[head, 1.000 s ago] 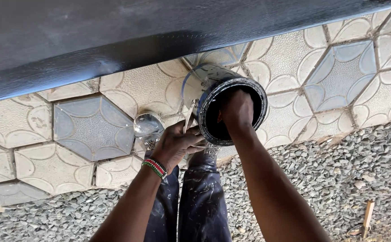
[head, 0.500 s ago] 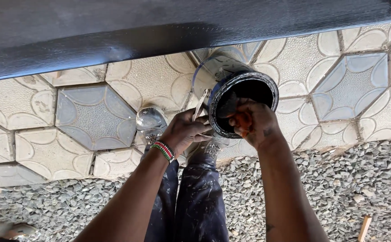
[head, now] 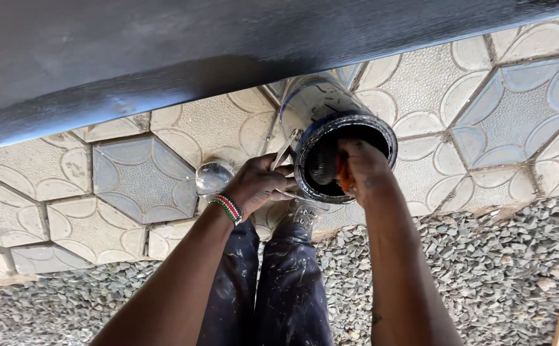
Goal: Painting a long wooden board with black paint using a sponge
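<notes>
Left grip point(head: 260, 186) clamps the paint tin point(head: 337, 128) rim, right hand point(head: 363, 170) closed inside it, lid point(head: 214, 177) beside on tiles point(head: 132, 179).

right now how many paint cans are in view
1. The paint can stands on the patterned paving, the left hand gripping its rim and the right hand reaching into its mouth. More may be hidden behind the dark panel above.

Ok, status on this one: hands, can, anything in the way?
Left hand gripping rim of round black-stained metal paint can. Right hand inside can's mouth. Round shiny lid beside on patterned paving. Nothing blocking.
</notes>
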